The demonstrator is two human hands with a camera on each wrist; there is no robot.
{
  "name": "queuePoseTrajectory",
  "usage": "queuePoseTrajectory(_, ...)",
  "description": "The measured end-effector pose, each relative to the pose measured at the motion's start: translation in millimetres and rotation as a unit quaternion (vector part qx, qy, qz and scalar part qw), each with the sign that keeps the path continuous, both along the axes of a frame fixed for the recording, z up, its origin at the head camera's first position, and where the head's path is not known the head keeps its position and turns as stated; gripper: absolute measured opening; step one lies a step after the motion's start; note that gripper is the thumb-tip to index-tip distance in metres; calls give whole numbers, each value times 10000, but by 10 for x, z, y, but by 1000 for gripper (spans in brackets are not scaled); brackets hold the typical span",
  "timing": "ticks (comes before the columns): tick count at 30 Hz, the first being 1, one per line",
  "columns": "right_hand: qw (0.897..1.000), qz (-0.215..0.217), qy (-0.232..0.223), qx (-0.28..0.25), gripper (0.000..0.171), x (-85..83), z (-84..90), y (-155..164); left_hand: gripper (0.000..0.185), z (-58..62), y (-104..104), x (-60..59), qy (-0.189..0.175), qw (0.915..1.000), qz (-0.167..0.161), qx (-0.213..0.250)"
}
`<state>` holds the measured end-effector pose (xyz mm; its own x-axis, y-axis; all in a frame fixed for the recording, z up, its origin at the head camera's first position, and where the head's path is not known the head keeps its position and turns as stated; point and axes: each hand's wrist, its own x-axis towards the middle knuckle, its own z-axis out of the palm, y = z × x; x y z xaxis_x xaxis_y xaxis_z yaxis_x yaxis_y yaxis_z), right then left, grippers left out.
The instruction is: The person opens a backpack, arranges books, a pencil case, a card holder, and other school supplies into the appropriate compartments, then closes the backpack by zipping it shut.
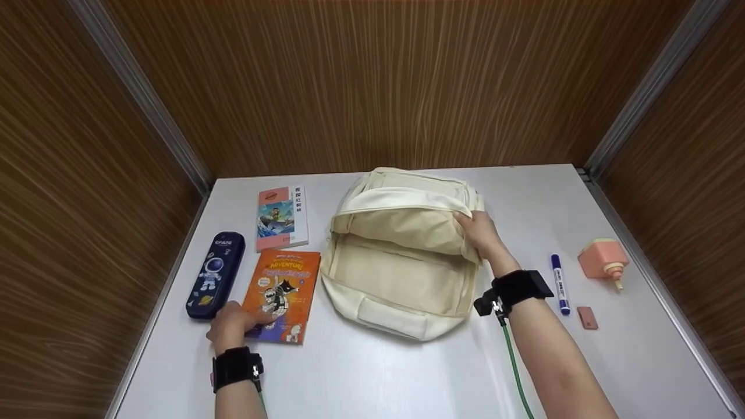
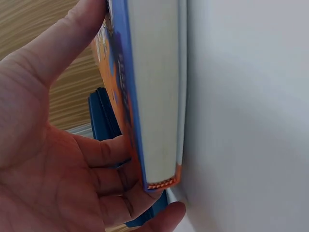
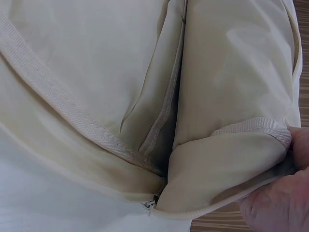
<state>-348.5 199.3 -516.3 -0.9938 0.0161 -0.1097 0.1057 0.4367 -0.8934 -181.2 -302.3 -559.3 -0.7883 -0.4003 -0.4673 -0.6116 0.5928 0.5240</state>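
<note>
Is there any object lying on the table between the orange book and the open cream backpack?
Nothing visible does. The orange book, gripped by the left hand, lies just left of the cream backpack, with only bare table between. The right hand holds the flap open.

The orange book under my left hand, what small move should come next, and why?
Probably lift the orange book clear of the table and carry it toward the cream backpack. The left hand already has its near edge raised, fingers beneath it and thumb on the cover, while the right hand holds the backpack's flap open.
</note>
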Motion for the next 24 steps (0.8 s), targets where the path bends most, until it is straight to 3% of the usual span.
queuePoseTrajectory(6,10000,24,-25,50,36,10,11,-3,97,14,-10,25,-189,9998,49,81)
queuePoseTrajectory(9,10000,19,11,61,38,7,18,6,98,32,-5,13,108,9993,19,349)
queuePoseTrajectory(12,9999,11,98,128,40,5,21,15,90,58,-3,-24,708,9946,-24,763)
queuePoseTrajectory(15,9997,21,155,176,41,8,24,16,78,91,-4,-66,1283,9827,22,1336)
queuePoseTrajectory(20,9996,-12,55,265,39,15,27,6,54,152,15,-130,1988,9465,390,2513)
queuePoseTrajectory(22,9995,-7,18,301,38,15,30,2,47,179,25,-153,2201,9360,543,2693)
queuePoseTrajectory(24,9996,2,-9,297,37,16,32,-2,45,214,30,-170,2376,9306,696,2695)
